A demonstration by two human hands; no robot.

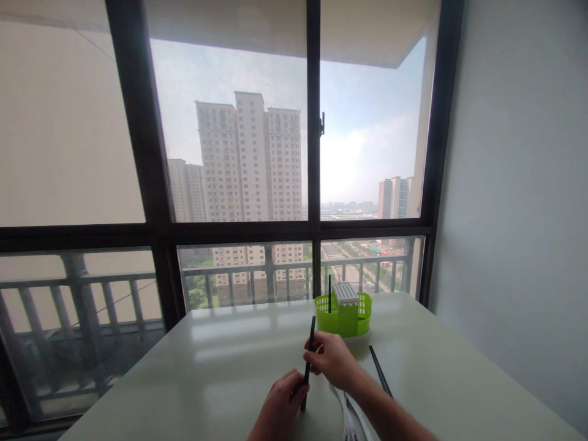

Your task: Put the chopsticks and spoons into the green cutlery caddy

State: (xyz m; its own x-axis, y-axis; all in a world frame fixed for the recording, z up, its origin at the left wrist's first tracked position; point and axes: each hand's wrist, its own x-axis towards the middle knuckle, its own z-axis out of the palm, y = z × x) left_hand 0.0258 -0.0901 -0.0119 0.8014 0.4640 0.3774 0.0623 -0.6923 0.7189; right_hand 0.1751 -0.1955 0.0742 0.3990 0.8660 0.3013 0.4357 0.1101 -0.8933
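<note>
Pale table (220, 380) carries green holder (343, 318), black chopsticks (380, 370).

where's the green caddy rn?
Head view: the green caddy stands on the table at its far edge by the window, just beyond the right hand, one black chopstick upright in it.

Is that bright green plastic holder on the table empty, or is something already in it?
Not empty. One black chopstick stands upright in the green plastic holder, beside a white ribbed insert. Its other contents cannot be seen.
</note>
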